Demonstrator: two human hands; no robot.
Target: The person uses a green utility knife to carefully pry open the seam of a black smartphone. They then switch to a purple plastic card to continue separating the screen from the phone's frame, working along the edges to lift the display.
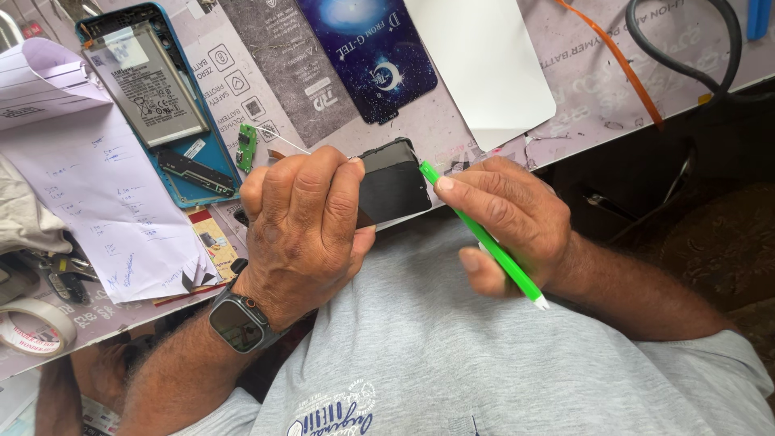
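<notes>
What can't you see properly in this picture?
All in the head view:
- Black phone: its near part is hidden by the left hand wrapped around it.
- Green tool: its middle is covered by the right hand, and whether its tip touches the phone is too small to tell.
- Tape roll: cut off by the picture's left edge.
- Black cable: runs out past the top edge.

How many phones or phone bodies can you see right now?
2: a black phone gripped by the left hand, and an opened blue phone body on the bench. Others may be hidden.
</notes>
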